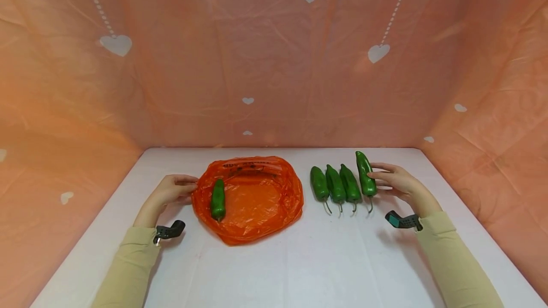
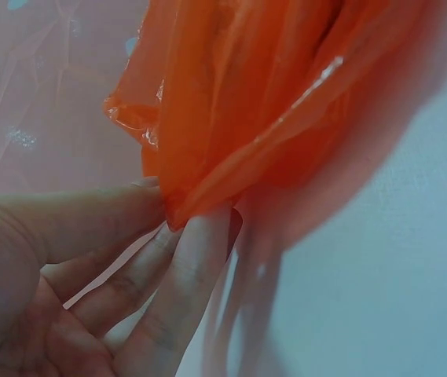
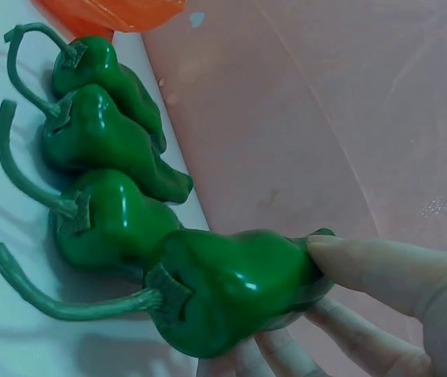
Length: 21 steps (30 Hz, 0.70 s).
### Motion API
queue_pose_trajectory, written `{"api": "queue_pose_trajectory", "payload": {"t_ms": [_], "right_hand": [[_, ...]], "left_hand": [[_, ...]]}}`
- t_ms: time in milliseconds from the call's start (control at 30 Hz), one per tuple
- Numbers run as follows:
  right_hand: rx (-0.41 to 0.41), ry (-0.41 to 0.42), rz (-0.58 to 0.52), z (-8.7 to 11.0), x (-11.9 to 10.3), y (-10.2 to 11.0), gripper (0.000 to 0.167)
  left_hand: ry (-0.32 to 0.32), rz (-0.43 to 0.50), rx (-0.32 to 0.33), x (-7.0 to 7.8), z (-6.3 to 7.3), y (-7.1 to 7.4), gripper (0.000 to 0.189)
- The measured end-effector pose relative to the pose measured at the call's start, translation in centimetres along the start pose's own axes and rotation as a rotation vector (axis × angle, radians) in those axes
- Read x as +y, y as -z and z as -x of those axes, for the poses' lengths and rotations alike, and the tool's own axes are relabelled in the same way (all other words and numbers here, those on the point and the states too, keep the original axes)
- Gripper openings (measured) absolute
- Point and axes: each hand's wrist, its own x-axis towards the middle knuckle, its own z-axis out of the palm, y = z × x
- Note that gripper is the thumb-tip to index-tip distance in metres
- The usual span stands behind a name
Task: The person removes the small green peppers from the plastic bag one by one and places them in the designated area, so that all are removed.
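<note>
An orange plastic bag point(image 1: 257, 203) lies spread with its mouth wide on the white table, and one green pepper point(image 1: 218, 199) rests inside at its left. My left hand point(image 1: 174, 189) pinches the bag's left rim between thumb and fingers, seen closely in the left wrist view, where the gathered plastic point(image 2: 207, 149) meets the fingertips. On the right, my right hand point(image 1: 396, 182) grips a green pepper point(image 1: 366, 175) by its upper part; the right wrist view shows this pepper point(image 3: 223, 287) lifted beside the others, its stem toward the camera's left.
Three more green peppers point(image 1: 336, 184) lie side by side just left of the held one, stems toward me. An orange cloth with white hearts point(image 1: 282, 61) hangs behind the table point(image 1: 299, 270) and along both sides.
</note>
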Motion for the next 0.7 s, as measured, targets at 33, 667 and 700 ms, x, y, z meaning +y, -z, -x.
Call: {"api": "queue_pose_trajectory", "payload": {"t_ms": [33, 667, 700], "right_hand": [[-0.001, -0.003, -0.002, 0.0, 0.1, 0.0, 0.072], [0.039, -0.081, 0.032, -0.6, 1.1, 0.0, 0.069], [0.035, -0.082, 0.045, -0.6, 1.1, 0.0, 0.069]], "left_hand": [[0.001, 0.001, 0.0, 0.0, 0.0, 0.0, 0.042], [-0.011, -0.005, 0.0, -0.4, -0.2, 0.1, 0.042], [-0.013, -0.004, 0.0, -0.4, -0.2, 0.1, 0.042]]}}
